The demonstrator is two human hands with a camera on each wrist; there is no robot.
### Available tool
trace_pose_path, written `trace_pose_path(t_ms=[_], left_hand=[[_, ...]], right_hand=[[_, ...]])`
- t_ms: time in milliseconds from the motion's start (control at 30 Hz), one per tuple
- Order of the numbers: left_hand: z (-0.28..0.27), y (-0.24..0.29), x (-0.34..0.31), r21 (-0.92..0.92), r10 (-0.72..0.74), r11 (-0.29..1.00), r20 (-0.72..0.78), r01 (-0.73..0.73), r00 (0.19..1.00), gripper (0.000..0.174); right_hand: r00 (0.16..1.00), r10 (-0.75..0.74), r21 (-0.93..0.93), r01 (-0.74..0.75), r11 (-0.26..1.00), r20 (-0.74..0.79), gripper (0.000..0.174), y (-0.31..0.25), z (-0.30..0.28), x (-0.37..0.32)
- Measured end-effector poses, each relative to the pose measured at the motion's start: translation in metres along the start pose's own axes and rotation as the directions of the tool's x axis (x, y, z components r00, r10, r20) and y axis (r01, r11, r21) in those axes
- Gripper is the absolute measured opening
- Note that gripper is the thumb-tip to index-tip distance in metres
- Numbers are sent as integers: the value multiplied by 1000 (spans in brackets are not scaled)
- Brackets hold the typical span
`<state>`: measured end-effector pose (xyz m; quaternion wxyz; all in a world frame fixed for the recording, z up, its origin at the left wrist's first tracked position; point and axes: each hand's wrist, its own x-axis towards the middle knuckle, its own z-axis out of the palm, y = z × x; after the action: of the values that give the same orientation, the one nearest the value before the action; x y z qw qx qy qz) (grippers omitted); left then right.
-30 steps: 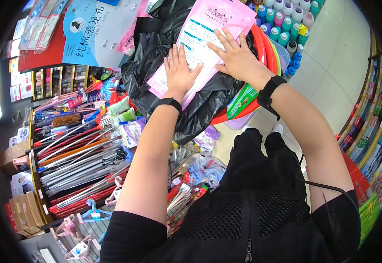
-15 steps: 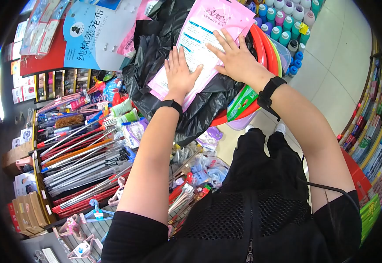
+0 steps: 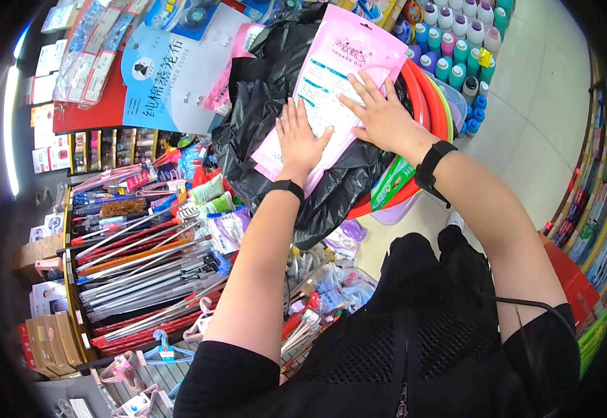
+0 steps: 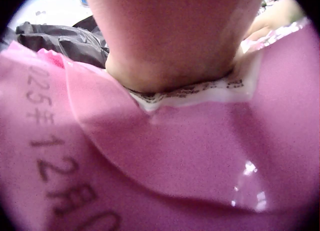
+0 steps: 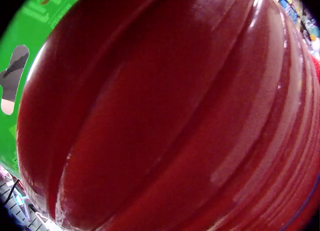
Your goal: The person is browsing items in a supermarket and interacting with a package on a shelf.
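Note:
A pink package (image 3: 351,47) with a white printed panel lies tilted on a crumpled black plastic bag (image 3: 255,104), over stacked red basins (image 3: 425,97). My left hand (image 3: 299,143) rests on its lower part with fingers spread. To the right, my right hand (image 3: 381,120) touches the printed side, fingers fairly straight and apart. In the left wrist view the pink package (image 4: 210,141) fills the lower part, under the left hand (image 4: 170,40). The right wrist view shows a red basin (image 5: 150,110) and a green package (image 5: 10,131); the right hand is outside it.
A blue steamer-cloth package (image 3: 171,76) hangs at upper left. Mops and poles (image 3: 143,272) fill the left shelf, with hangers (image 3: 167,352) below. Bottles (image 3: 460,49) stand at upper right beside the tiled floor (image 3: 533,118). Another shelf (image 3: 589,223) runs along the right.
The head view has shifted, so the hands, package and shelves appear lower and slightly to the right. Both hands remain on the pink package.

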<state>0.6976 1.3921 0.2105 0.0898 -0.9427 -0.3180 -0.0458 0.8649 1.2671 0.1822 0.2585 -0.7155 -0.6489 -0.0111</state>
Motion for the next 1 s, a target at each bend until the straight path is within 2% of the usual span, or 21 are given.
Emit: trace_pose_path(t_ms=[433, 533, 1000], left_hand=[[-1, 0, 1, -13, -16, 1000, 6, 16, 1000, 82], [-2, 0, -2, -20, -13, 1000, -5, 13, 1000, 81], [-3, -4, -3, -46, 1, 999, -38, -3, 999, 83]], right_hand=[[1000, -1, 10, 0, 1000, 28, 64, 0, -3, 1], [1000, -16, -3, 16, 1000, -4, 64, -1, -3, 0], [999, -28, -97, 30, 995, 29, 64, -7, -9, 3]])
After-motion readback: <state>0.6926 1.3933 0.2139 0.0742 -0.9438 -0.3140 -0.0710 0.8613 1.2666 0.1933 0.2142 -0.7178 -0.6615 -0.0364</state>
